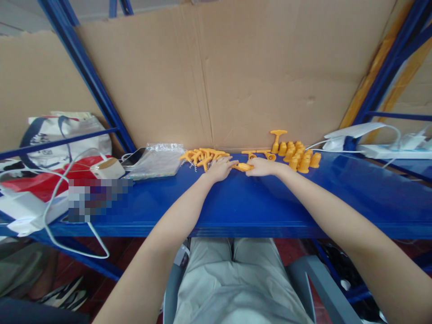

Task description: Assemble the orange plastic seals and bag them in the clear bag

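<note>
My right hand (265, 167) is closed round a small orange-yellow plastic piece (243, 167), a cup-like shape held low over the blue shelf top. Just left of it, my left hand (221, 169) has its fingers stretched toward that piece, the tips close to its end; whether they touch it I cannot tell. Beside my left hand lies a heap of orange T-shaped handles (202, 156) with metal spirals sticking out. Behind my right hand, a couple of orange cups with T-handles (270, 156) lie on their sides. Several orange cups (299, 155) stand upright farther right, one with a T-handle (278, 135) on top.
Clear plastic bags (157, 161) lie left of the handles, near a phone (135, 157). A white charger (107, 168), cables, a red bag (43, 180) and a cloth bag (67, 139) crowd the left. At right sits a white power strip (394, 150). Cardboard (270, 67) stands behind.
</note>
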`<state>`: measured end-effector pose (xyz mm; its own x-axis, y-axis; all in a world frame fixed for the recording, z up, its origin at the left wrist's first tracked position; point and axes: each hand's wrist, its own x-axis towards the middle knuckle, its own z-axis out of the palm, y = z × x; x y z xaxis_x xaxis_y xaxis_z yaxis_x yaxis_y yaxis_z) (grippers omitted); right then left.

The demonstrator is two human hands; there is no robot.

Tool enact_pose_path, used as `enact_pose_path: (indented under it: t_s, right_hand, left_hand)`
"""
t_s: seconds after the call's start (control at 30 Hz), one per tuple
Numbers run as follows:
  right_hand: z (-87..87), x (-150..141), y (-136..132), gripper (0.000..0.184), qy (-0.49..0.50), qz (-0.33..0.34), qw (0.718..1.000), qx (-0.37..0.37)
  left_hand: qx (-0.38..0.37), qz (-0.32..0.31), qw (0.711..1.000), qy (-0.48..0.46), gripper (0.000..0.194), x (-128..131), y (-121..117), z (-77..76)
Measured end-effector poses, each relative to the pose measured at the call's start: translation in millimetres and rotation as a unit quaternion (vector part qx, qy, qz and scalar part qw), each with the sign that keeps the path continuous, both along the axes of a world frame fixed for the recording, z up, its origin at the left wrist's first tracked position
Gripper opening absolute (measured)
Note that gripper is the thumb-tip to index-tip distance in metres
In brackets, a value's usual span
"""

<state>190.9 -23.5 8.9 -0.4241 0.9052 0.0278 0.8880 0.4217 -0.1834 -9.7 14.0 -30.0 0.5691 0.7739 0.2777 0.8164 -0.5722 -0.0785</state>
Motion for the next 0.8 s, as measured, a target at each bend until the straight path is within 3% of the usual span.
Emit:
enact_pose_path:
  t_s: [0.2, 0.37, 0.53, 0.8]
  right_hand:
    - [-1.1, 1, 3, 0.014, -0.021, 0.018, 0.999, 0.038]
    - [-5.3, 10, 11, 0.03, -0.075, -0.048, 0.991, 0.103]
    - [-3.5, 20, 14, 0.039, -0.127, -0.075, 0.985, 0.085]
    - [2.2, 21, 10, 0.039, -0.129, -0.08, 0.985, 0.077]
  left_hand:
    - [0.011, -0.008, 1.0, 0.011, 0.036, 4, 3, -2.1]
    - [0.029, -0.014, 0.999, 0.009, 0.029, 3, 5, -0.3]
    - [0.038, 0.017, 0.999, 0.007, 0.03, 5, -1, 5.1]
    - [0.028, 0.041, 0.999, -0.01, 0.029, 3, -4, 9.7]
